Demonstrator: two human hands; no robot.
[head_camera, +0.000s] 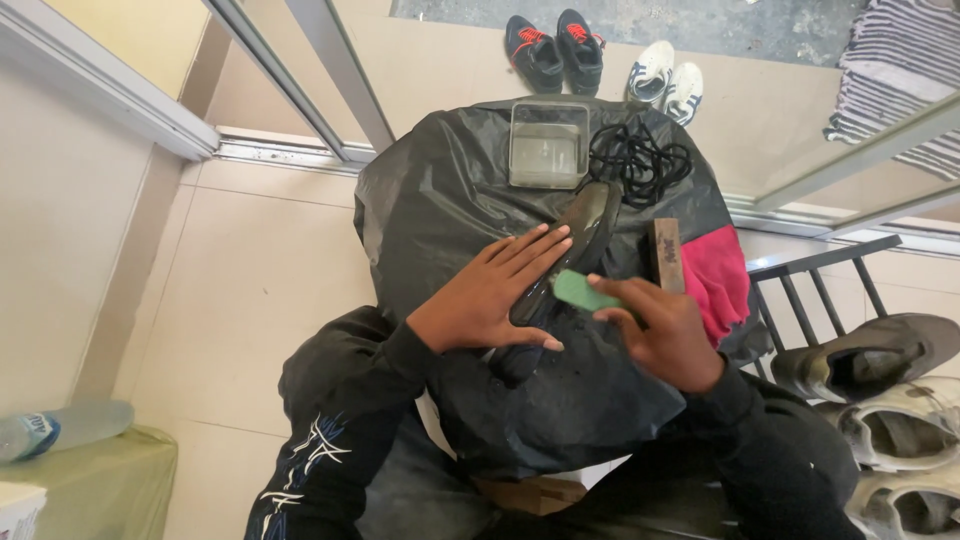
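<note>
My left hand lies flat with fingers spread on a long dark shoe insole, pressing it onto a table covered with a black plastic bag. My right hand grips a small green sponge and holds it against the insole's near part. A clear plastic tub of murky water stands at the table's far side. Beside the tub lies a tangle of black shoelaces. A wooden-backed brush and a pink cloth rest at the right edge.
A black metal rack at the right holds a grey shoe and white shoes. Black-and-red sneakers and white sneakers sit on the floor beyond. A water bottle lies at the lower left. A striped rug lies at the upper right.
</note>
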